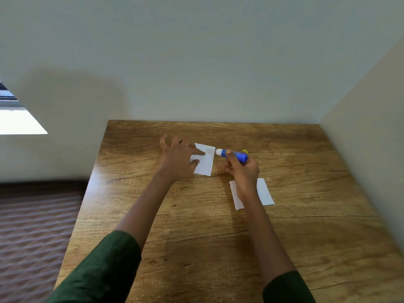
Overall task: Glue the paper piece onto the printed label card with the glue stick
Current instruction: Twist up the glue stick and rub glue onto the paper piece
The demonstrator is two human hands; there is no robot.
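Observation:
A white paper rectangle (pixel 205 160) lies flat on the wooden table (pixel 196 226) in the middle. My left hand (pixel 178 159) rests on its left part, a straight forefinger and the thumb pressing it down. My right hand (pixel 241 171) grips a blue glue stick (pixel 235 155), uncapped, its white tip pointing left just off the paper's right edge. A second white paper piece (pixel 265 191) lies nearer to me on the right, partly hidden under my right wrist. I cannot tell which of the two is the printed card.
Pale walls border the table at the back and on the right. A yellow thing (pixel 245 151) shows just behind the glue stick. Left of the table the floor drops to a brown patterned surface (pixel 32 226).

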